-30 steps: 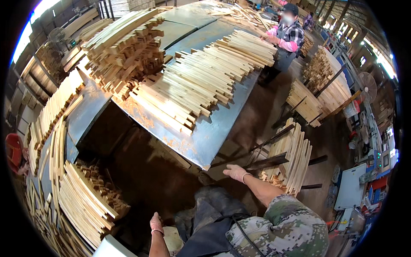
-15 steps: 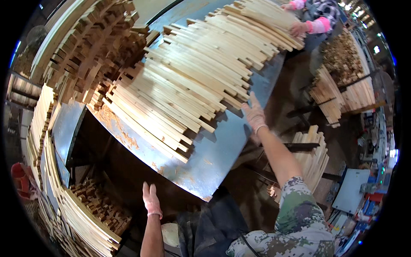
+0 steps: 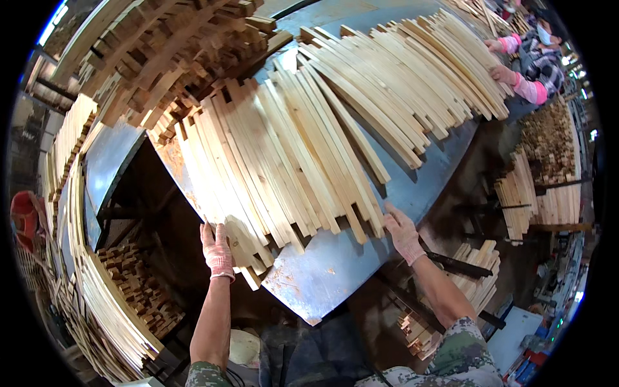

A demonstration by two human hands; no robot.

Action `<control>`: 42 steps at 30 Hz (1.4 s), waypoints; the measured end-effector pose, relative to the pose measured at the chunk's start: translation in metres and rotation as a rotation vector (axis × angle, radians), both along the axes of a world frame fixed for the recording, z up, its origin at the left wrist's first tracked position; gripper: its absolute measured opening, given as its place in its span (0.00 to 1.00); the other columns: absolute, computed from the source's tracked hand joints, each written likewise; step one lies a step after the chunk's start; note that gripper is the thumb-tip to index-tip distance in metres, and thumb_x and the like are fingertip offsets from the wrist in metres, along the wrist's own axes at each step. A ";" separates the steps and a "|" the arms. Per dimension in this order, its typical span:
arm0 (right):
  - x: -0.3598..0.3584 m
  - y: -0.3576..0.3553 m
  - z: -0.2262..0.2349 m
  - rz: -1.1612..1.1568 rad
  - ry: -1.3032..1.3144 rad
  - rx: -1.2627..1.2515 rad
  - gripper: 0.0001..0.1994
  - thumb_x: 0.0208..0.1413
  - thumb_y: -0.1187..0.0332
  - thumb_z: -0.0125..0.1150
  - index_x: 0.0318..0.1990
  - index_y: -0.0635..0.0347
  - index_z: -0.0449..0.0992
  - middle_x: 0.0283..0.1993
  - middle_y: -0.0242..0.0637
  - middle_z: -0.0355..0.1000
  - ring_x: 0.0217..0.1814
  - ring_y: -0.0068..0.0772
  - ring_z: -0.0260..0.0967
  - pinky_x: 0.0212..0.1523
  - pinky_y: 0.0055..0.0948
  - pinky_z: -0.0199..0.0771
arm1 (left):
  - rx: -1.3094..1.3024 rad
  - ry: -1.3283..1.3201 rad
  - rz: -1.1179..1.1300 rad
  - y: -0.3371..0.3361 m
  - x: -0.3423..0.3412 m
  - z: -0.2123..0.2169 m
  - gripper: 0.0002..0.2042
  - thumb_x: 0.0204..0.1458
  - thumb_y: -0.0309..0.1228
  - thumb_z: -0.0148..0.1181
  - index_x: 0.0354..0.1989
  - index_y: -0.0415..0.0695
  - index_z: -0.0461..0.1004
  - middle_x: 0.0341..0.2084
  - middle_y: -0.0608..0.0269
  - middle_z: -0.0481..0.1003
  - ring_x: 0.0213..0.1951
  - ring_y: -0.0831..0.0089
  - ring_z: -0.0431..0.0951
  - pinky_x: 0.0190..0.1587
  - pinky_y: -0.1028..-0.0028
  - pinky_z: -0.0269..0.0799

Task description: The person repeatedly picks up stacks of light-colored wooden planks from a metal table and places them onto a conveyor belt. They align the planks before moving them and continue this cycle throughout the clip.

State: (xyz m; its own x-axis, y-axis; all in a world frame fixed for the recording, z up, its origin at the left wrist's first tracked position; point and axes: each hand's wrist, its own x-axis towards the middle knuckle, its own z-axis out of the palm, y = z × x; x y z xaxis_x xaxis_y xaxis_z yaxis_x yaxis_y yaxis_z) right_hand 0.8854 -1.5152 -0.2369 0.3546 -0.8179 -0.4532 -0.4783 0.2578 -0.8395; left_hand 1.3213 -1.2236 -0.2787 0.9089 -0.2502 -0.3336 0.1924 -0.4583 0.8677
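Note:
Pale wooden strips (image 3: pixel 290 155) lie side by side on a blue-grey metal tabletop (image 3: pixel 316 277), their near ends uneven. At the left edge of this near group, my gloved left hand (image 3: pixel 217 250) rests against the outermost strip with its fingers stretched out. My right hand (image 3: pixel 403 235), gloved too, is at the group's right side by the strip ends, fingers extended; whether it touches the wood I cannot tell. One strip (image 3: pixel 345 119) lies slanted beside a gap of bare metal. Beyond that gap is a second group of strips (image 3: pixel 400 84).
A co-worker's pink-cuffed hands (image 3: pixel 503 74) touch the far group. A tall stack of wood pieces (image 3: pixel 161 58) stands at the far left. More strips (image 3: pixel 477 264) lie on a dark rack at the right, and short blocks (image 3: pixel 138 290) are piled at the lower left.
My left hand has come up to the outer strip. The strips have parted into two groups, and the near one lies more lengthwise to me. My right hand is now beside its ends.

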 end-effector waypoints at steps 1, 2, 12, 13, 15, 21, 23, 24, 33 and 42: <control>0.003 -0.002 0.002 0.061 0.028 0.027 0.25 0.73 0.66 0.60 0.73 0.68 0.71 0.70 0.50 0.75 0.72 0.39 0.72 0.74 0.34 0.68 | 0.050 -0.118 -0.095 0.006 0.007 0.004 0.32 0.68 0.44 0.64 0.74 0.35 0.69 0.76 0.39 0.62 0.77 0.49 0.62 0.76 0.60 0.61; 0.010 -0.010 0.002 0.111 0.032 -0.104 0.25 0.72 0.65 0.60 0.72 0.68 0.72 0.68 0.50 0.77 0.70 0.39 0.74 0.73 0.34 0.69 | 0.134 -0.164 -0.157 0.010 0.014 0.009 0.33 0.68 0.44 0.64 0.73 0.34 0.69 0.76 0.38 0.62 0.78 0.48 0.61 0.76 0.60 0.60; 0.120 -0.086 -0.010 0.178 0.185 -0.507 0.22 0.72 0.66 0.60 0.69 0.66 0.75 0.68 0.50 0.77 0.69 0.45 0.76 0.70 0.34 0.73 | -0.253 0.158 0.070 -0.025 0.049 -0.007 0.49 0.67 0.45 0.69 0.86 0.46 0.41 0.79 0.51 0.60 0.72 0.60 0.68 0.72 0.62 0.66; 0.127 -0.085 -0.007 0.226 0.199 -0.444 0.24 0.73 0.66 0.59 0.71 0.66 0.73 0.70 0.50 0.76 0.72 0.44 0.74 0.73 0.34 0.71 | -0.254 0.200 0.088 -0.025 0.053 -0.007 0.50 0.67 0.45 0.69 0.86 0.46 0.39 0.80 0.52 0.57 0.73 0.60 0.66 0.73 0.61 0.65; 0.143 -0.095 -0.002 0.228 -0.032 -0.391 0.27 0.73 0.65 0.59 0.75 0.66 0.68 0.75 0.48 0.71 0.77 0.42 0.68 0.77 0.34 0.64 | -0.264 0.200 0.112 -0.022 0.058 -0.006 0.52 0.66 0.45 0.69 0.87 0.47 0.35 0.81 0.51 0.54 0.74 0.58 0.65 0.74 0.60 0.64; 0.204 -0.126 -0.023 0.285 -0.188 -0.246 0.39 0.71 0.61 0.62 0.84 0.60 0.53 0.85 0.48 0.56 0.86 0.39 0.53 0.82 0.32 0.52 | -0.589 0.381 0.256 -0.033 0.062 -0.016 0.59 0.65 0.40 0.72 0.86 0.52 0.22 0.78 0.49 0.57 0.72 0.56 0.67 0.72 0.56 0.67; 0.200 -0.114 -0.020 0.132 -0.366 0.015 0.41 0.70 0.61 0.62 0.84 0.61 0.51 0.86 0.47 0.54 0.87 0.38 0.52 0.82 0.32 0.51 | -0.562 0.372 0.211 -0.034 0.056 -0.014 0.60 0.64 0.39 0.73 0.85 0.57 0.20 0.76 0.47 0.59 0.69 0.56 0.70 0.70 0.55 0.71; 0.198 -0.107 -0.017 0.144 -0.338 -0.009 0.41 0.70 0.62 0.61 0.84 0.62 0.51 0.86 0.46 0.54 0.87 0.38 0.52 0.82 0.32 0.50 | -0.582 0.405 0.193 -0.033 0.051 -0.012 0.60 0.65 0.39 0.72 0.85 0.58 0.19 0.76 0.46 0.61 0.68 0.55 0.71 0.70 0.54 0.71; 0.111 0.003 0.008 0.131 -0.249 0.040 0.37 0.70 0.71 0.54 0.83 0.71 0.49 0.86 0.49 0.52 0.86 0.40 0.51 0.83 0.33 0.49 | -0.400 0.686 -0.019 0.086 -0.029 0.015 0.36 0.64 0.45 0.69 0.75 0.39 0.65 0.67 0.56 0.73 0.66 0.64 0.72 0.72 0.62 0.66; 0.030 0.095 0.011 -0.085 -0.069 0.143 0.36 0.69 0.68 0.63 0.81 0.65 0.59 0.74 0.44 0.68 0.69 0.34 0.70 0.73 0.32 0.68 | -0.308 0.912 0.024 0.188 -0.106 0.024 0.30 0.53 0.42 0.76 0.59 0.34 0.79 0.54 0.52 0.82 0.56 0.60 0.81 0.63 0.58 0.76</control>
State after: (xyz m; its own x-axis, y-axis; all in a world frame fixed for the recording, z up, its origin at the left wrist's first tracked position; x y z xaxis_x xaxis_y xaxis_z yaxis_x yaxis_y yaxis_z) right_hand 0.9158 -1.4202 -0.2259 0.3218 -0.7751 -0.5437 -0.3920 0.4137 -0.8217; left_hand 1.2149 -1.0352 -0.2550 0.3381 -0.4294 -0.8374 0.8589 -0.2230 0.4611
